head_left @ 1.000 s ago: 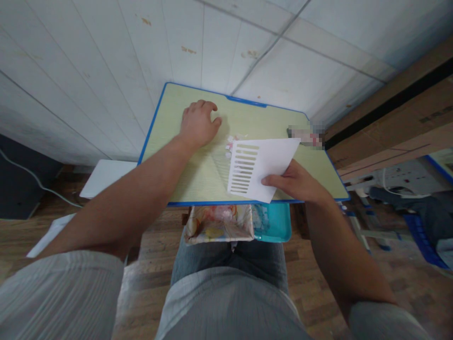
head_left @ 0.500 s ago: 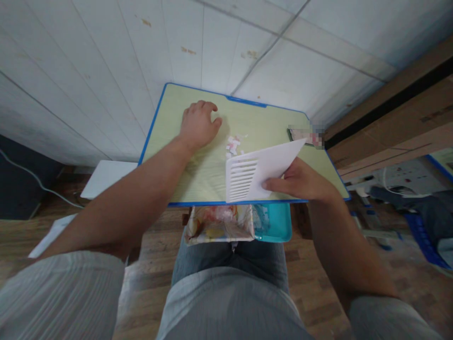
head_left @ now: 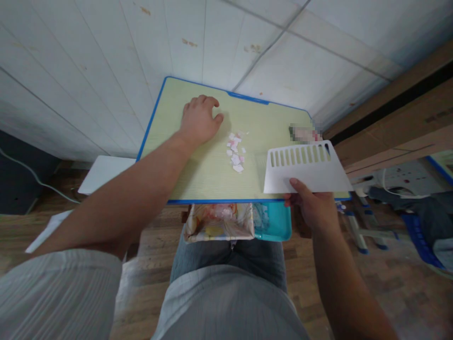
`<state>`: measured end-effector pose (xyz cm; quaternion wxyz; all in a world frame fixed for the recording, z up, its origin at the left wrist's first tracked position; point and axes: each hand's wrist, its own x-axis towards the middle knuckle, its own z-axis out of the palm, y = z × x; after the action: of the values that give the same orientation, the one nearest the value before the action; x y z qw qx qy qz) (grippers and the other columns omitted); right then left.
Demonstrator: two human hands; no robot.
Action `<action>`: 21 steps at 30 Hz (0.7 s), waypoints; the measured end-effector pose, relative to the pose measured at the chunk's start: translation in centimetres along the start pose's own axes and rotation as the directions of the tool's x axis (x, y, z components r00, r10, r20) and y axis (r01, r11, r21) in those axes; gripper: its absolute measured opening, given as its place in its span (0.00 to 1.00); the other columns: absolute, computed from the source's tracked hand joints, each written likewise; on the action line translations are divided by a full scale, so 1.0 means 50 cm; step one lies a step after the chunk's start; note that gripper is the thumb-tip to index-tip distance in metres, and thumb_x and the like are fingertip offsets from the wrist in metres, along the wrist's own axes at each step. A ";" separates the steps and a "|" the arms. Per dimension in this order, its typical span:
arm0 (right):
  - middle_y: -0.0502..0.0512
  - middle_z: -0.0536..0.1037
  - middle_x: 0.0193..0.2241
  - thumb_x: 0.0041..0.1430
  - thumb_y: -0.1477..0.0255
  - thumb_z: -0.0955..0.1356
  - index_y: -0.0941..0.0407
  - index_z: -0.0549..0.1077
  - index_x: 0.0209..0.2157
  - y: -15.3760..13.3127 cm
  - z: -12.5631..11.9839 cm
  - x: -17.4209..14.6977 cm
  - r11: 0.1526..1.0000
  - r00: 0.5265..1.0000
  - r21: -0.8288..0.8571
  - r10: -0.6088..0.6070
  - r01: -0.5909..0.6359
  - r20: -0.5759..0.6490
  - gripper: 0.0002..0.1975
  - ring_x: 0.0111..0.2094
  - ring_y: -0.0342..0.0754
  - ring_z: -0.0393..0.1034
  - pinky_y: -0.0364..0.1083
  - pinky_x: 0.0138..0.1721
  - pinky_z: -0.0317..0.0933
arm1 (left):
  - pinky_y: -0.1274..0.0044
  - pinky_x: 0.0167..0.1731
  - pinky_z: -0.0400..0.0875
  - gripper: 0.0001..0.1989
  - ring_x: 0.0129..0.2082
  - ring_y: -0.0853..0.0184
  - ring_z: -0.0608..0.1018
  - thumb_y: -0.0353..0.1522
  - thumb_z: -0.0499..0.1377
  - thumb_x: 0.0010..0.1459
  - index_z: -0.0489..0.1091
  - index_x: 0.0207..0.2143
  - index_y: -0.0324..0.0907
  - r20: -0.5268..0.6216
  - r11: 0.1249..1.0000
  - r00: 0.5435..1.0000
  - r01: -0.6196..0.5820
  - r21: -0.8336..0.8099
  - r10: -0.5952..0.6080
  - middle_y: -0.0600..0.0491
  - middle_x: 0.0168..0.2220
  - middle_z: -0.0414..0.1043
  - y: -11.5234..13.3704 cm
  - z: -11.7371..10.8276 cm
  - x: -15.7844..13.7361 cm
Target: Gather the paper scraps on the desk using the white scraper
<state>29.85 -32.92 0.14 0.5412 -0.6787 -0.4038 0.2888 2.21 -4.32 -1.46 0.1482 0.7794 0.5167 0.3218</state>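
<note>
My right hand (head_left: 313, 208) grips a white slotted plastic scraper (head_left: 300, 177) by its plain edge, thumb on top, over the table's front right part. A row of slots runs along the scraper's far side. On the pale yellow-green table (head_left: 262, 118) with a blue rim, my left hand (head_left: 201, 118) rests with fingers curved and apart, holding nothing. Between the two hands lies a small scatter of white and pinkish paper scraps (head_left: 235, 150).
Below the table's front edge are a box with a patterned lining (head_left: 219, 233) and a turquoise tray (head_left: 279, 226). A blurred phone-like item (head_left: 302, 133) lies at the back right. Cardboard boxes (head_left: 396, 118) stand on the right; a white panelled wall (head_left: 177, 38) is behind.
My right hand has moved the scraper rightward and turned it, so its slots now point away from me. The paper scraps are uncovered. My left hand has hardly moved.
</note>
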 end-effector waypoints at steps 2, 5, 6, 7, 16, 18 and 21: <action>0.53 0.85 0.26 0.60 0.52 0.85 0.50 0.81 0.40 0.003 0.011 -0.020 1.000 0.999 0.010 0.002 -0.001 -0.035 0.21 0.21 0.55 0.77 0.51 0.20 0.71 | 0.49 0.82 0.61 0.26 0.80 0.44 0.68 0.52 0.63 0.76 0.77 0.68 0.53 0.017 1.000 1.000 0.018 0.002 -0.019 0.48 0.70 0.80 0.004 -0.004 -0.001; 0.54 0.84 0.25 0.62 0.52 0.84 0.52 0.81 0.36 0.007 0.031 -0.049 1.000 0.998 0.003 0.000 0.000 -0.058 0.20 0.19 0.53 0.77 0.50 0.19 0.69 | 0.51 0.82 0.60 0.31 0.80 0.47 0.68 0.57 0.59 0.76 0.76 0.69 0.52 0.031 0.999 0.999 0.032 0.019 -0.033 0.49 0.71 0.80 0.010 -0.008 -0.004; 0.55 0.85 0.25 0.63 0.52 0.84 0.53 0.81 0.35 0.010 0.039 -0.059 1.000 0.998 0.001 0.001 -0.001 -0.060 0.21 0.19 0.53 0.77 0.50 0.19 0.69 | 0.51 0.82 0.60 0.32 0.80 0.48 0.68 0.58 0.57 0.76 0.76 0.69 0.51 0.031 0.999 0.999 0.035 0.024 -0.036 0.49 0.71 0.80 0.012 -0.009 -0.004; 0.55 0.85 0.25 0.63 0.52 0.84 0.54 0.81 0.35 0.013 0.047 -0.069 1.000 0.998 0.001 0.004 -0.004 -0.060 0.21 0.19 0.53 0.78 0.50 0.19 0.69 | 0.51 0.82 0.60 0.33 0.80 0.49 0.68 0.59 0.56 0.76 0.76 0.68 0.50 0.031 0.999 0.999 0.037 0.028 -0.037 0.50 0.71 0.81 0.013 -0.010 -0.005; 0.53 0.86 0.26 0.65 0.49 0.83 0.53 0.81 0.41 0.031 0.091 -0.106 0.988 0.990 0.153 0.037 -0.016 -0.134 0.23 0.19 0.53 0.78 0.52 0.23 0.77 | 0.49 0.81 0.62 0.28 0.80 0.45 0.70 0.55 0.62 0.75 0.78 0.67 0.50 0.006 1.000 1.000 0.012 0.025 -0.012 0.47 0.71 0.81 0.007 -0.005 -0.003; 0.55 0.88 0.28 0.66 0.48 0.82 0.53 0.81 0.41 0.032 0.098 -0.101 0.988 0.993 0.154 0.033 -0.015 -0.113 0.24 0.20 0.53 0.80 0.50 0.23 0.75 | 0.48 0.80 0.64 0.25 0.79 0.42 0.72 0.53 0.63 0.76 0.79 0.65 0.50 -0.010 1.000 1.000 0.004 0.014 -0.004 0.45 0.73 0.79 0.005 -0.003 -0.002; 0.59 0.89 0.29 0.66 0.46 0.80 0.54 0.81 0.40 0.033 0.111 -0.101 0.987 0.996 0.154 0.047 -0.035 -0.074 0.25 0.21 0.53 0.82 0.49 0.22 0.73 | 0.49 0.81 0.63 0.24 0.80 0.44 0.70 0.52 0.64 0.78 0.78 0.66 0.49 -0.004 1.000 1.000 0.017 0.014 -0.017 0.46 0.73 0.79 0.007 -0.004 -0.002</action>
<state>23.07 -34.60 -3.04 0.6007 -0.6541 -0.3453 0.3032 2.32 -4.57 -1.16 0.1445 0.7754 0.5257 0.3186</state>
